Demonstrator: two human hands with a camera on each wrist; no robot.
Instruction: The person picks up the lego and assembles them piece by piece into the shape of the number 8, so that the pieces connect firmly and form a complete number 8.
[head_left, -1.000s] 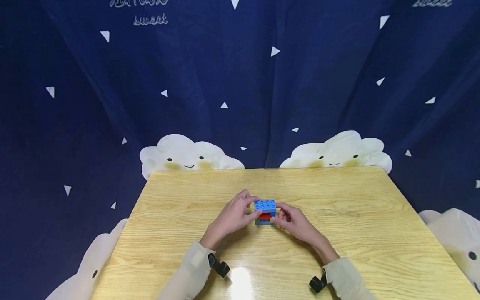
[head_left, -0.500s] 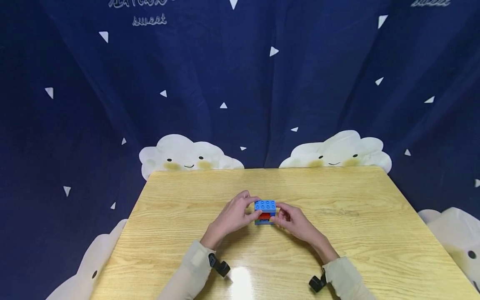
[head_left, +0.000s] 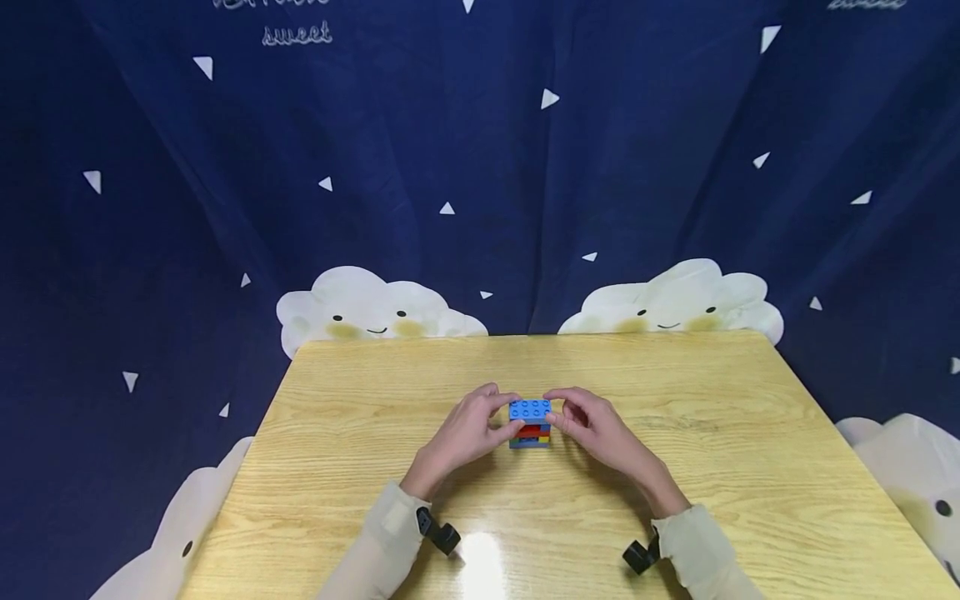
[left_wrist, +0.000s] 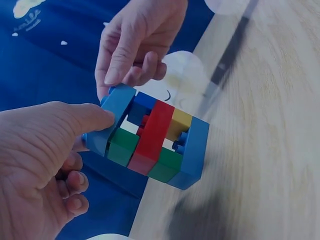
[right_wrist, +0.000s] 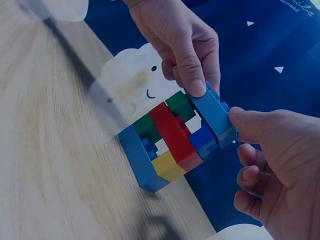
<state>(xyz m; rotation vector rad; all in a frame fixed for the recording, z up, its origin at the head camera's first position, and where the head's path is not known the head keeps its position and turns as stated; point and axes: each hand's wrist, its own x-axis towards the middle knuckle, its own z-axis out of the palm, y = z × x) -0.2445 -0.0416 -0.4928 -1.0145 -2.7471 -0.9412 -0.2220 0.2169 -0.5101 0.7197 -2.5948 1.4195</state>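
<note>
A light blue toy building brick (head_left: 531, 410) lies across the top of a small brick stack, with a thin dark gap under part of it. Below it come a green brick (left_wrist: 122, 147) and a darker blue brick (right_wrist: 203, 141), then a long red brick (left_wrist: 152, 137). Another green brick (left_wrist: 166, 165) and a yellow brick (right_wrist: 168, 166) stand on the blue base brick (left_wrist: 195, 155). My left hand (head_left: 468, 429) pinches the top brick's left end between thumb and forefinger. At its right end, my right hand (head_left: 592, 425) has thumb and forefinger on the same brick.
The stack stands on a light wooden table (head_left: 360, 400). Behind hangs a dark blue curtain (head_left: 495, 167) with white triangles and cloud figures. Each wrist carries a small black camera, the left camera (head_left: 442, 535) and the right camera (head_left: 639, 557).
My right hand has moved up from the stack's lower right side to the right end of the top light blue brick. The left hand stays in its place.
</note>
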